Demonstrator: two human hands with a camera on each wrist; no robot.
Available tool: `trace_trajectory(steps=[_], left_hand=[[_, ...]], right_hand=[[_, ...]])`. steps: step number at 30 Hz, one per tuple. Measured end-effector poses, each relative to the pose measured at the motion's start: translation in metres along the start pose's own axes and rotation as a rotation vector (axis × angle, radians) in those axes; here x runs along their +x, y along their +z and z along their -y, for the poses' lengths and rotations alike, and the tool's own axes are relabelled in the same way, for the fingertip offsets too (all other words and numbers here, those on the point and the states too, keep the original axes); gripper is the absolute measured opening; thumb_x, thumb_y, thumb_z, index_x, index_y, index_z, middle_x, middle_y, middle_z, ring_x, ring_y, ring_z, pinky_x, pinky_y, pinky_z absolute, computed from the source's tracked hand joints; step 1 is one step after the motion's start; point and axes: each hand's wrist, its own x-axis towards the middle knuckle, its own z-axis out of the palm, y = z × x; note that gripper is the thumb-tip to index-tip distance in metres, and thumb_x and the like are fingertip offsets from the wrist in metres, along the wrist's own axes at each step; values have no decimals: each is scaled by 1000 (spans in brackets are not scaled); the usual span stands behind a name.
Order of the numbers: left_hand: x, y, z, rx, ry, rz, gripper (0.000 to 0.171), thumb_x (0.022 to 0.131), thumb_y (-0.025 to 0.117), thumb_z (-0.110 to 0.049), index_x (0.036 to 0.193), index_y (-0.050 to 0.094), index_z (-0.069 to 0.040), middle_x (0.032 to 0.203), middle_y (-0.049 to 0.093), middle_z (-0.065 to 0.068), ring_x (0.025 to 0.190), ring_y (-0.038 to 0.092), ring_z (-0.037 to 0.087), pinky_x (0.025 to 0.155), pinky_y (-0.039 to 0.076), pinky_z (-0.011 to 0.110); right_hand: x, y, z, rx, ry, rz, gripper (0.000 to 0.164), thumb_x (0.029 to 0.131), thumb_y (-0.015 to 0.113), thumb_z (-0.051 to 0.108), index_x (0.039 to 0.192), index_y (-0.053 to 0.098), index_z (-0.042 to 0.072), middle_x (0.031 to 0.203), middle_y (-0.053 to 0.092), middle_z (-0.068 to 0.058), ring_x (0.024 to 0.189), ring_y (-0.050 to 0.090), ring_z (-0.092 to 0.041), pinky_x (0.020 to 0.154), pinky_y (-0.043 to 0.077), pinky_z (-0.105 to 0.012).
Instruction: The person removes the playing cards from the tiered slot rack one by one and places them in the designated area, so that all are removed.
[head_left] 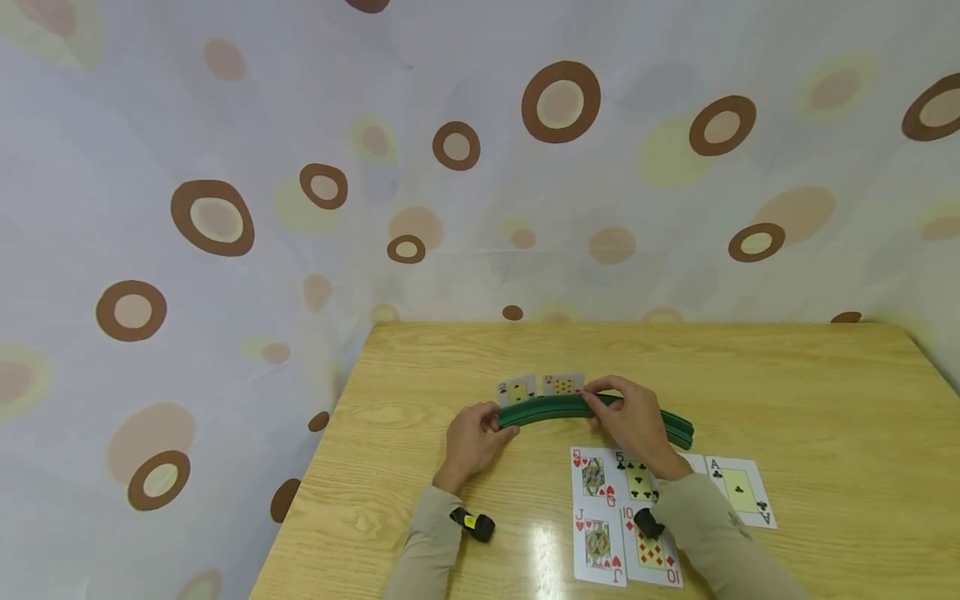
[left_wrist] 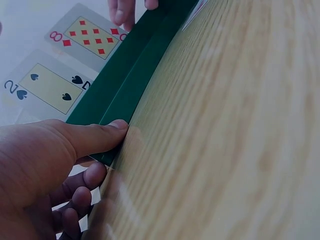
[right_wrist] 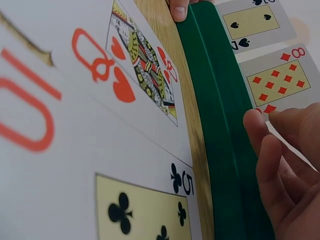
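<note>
A curved green card holder point(head_left: 551, 407) lies across the table. The two of spades point(left_wrist: 52, 87) and the eight of diamonds point(right_wrist: 278, 84) stand in it side by side, leaning back. My left hand point(head_left: 471, 442) grips the holder's left end, thumb point(left_wrist: 107, 134) on its front face and fingers curled below. At the lower right corner of the eight of diamonds, my right hand point(head_left: 633, 421) pinches the card between thumb and forefinger, just above the holder's slot. The right hand and forearm hide part of the holder and some cards.
Face-up cards lie in front of the holder: queen of hearts point(head_left: 593, 477), five of clubs point(head_left: 634, 477), jack of hearts point(head_left: 598, 546), ten of diamonds point(head_left: 651, 557) and ace of clubs point(head_left: 741, 492). Another is mostly hidden. A patterned curtain point(head_left: 480, 200) hangs behind the wooden table point(head_left: 825, 400).
</note>
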Motion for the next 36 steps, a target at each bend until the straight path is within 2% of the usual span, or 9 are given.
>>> trace_trajectory(steps=[3,8,11,18,22,27,31,36], left_hand=[[1,0,-1,4,-7,-2,25,94,88,-30,106,79,-10,80,68,-3,75,51,4,74,42,25],[1,1,-1,1,-17,2,24,94,88,-30,105,79,-10,80,67,-3,75,51,4,73,41,25],[2,1,0,-4,-13,1,24,94,88,-29,106,79,-10,81,68,-3,75,51,3,72,41,24],[1,1,0,-5,-16,0,24,94,88,-29,106,79,-10,81,68,-2,74,51,3,72,41,24],[1,2,1,-2,-14,1,25,93,88,-29,104,79,-9,81,68,-1,75,51,4,72,41,24],[1,3,1,4,-8,6,25,94,88,-29,102,78,-8,81,68,0,76,51,5,73,40,24],[1,1,0,-2,5,-1,26,94,88,-28,104,78,-6,81,68,2,75,53,6,74,42,26],[0,1,-1,-7,11,-9,27,93,88,-28,105,78,-6,81,68,0,75,51,5,73,42,25]], right_hand=[[2,1,-2,2,-6,0,16,106,74,18,119,77,9,80,80,-16,58,74,-26,47,45,-27],[5,4,-3,-3,-8,-11,14,106,75,17,117,76,10,105,80,-19,62,76,-25,54,52,-26],[6,7,-4,-11,-7,-32,15,104,77,18,117,74,10,114,78,-18,64,77,-24,58,53,-25],[8,8,-4,-4,-11,-40,17,105,76,15,121,76,9,114,78,-17,64,77,-26,58,53,-25],[6,7,-4,8,16,-22,16,105,75,15,120,78,9,108,80,-18,64,77,-26,61,52,-24],[1,3,-6,93,-20,-10,18,106,73,15,123,77,8,103,81,-23,64,76,-29,58,52,-26],[-3,-2,-6,172,-75,-3,20,108,71,15,125,76,6,112,79,-28,67,77,-31,59,54,-27],[-9,-8,-4,210,-53,0,21,109,70,19,125,75,7,120,77,-25,71,78,-26,61,56,-27]])
